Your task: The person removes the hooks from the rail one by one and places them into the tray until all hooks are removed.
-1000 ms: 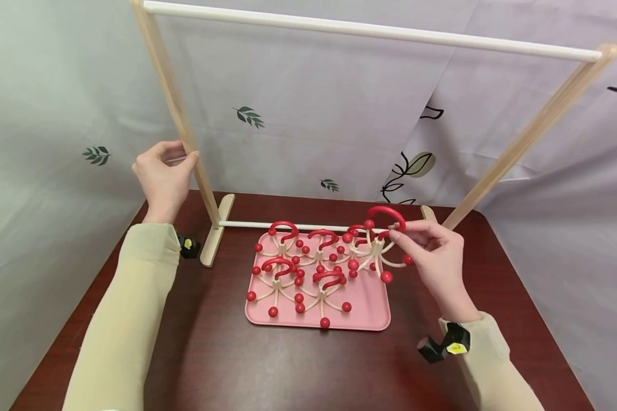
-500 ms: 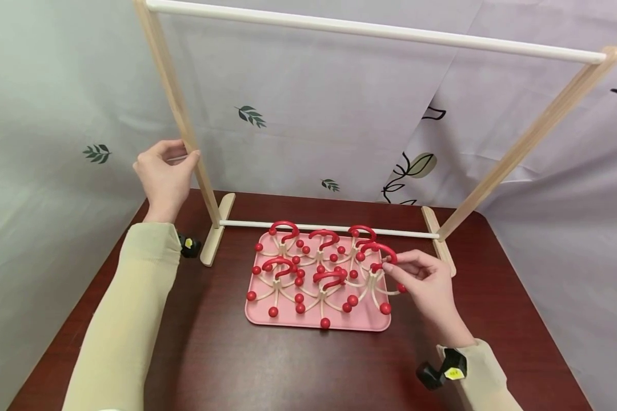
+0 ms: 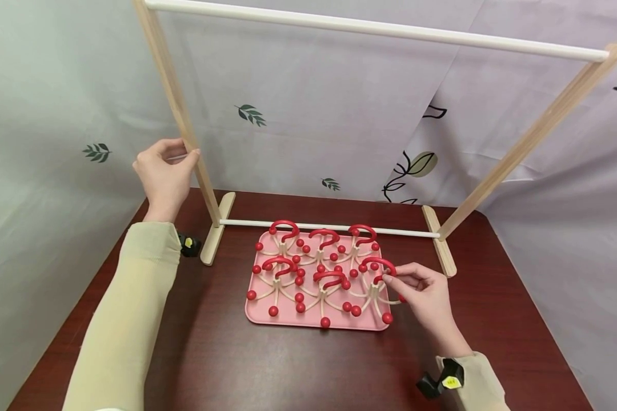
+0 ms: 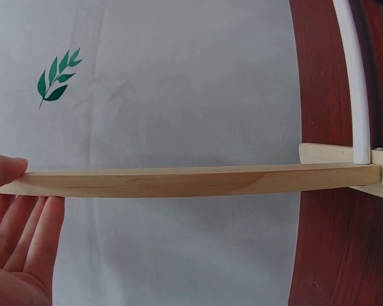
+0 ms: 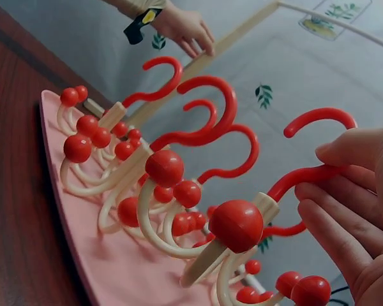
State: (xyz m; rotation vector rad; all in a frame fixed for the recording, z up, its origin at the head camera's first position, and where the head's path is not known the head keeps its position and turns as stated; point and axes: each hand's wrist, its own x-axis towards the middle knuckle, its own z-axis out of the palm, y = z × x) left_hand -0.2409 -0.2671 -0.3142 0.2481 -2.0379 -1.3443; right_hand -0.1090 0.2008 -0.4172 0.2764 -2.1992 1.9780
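My left hand [image 3: 164,177] pinches the left wooden upright [image 3: 172,88] of a standing frame, thumb on one side and fingers on the other; the left wrist view shows the same grip on the wooden bar [image 4: 191,180]. With thumb and fingertips, my right hand [image 3: 425,297] holds the red hook [image 5: 322,116] of a cream hanger [image 3: 374,290] whose curved arms end in red balls [image 5: 236,225]. This hanger stands upright at the front right corner of the pink tray [image 3: 283,319], one ball reaching past the rim. Several like hangers [image 3: 323,292] stand on the tray in two rows.
A white top bar [image 3: 380,28] spans the frame high above the tray. Its lower bar [image 3: 254,224] runs just behind the tray. The right upright [image 3: 529,140] and its foot [image 3: 439,242] stand beyond my right hand. Patterned cloth [image 3: 308,114] hangs behind the dark red table [image 3: 236,365].
My right hand has lowered the held hanger from above the tray's back right down and forward to its front right corner. The left hand keeps its grip on the upright.
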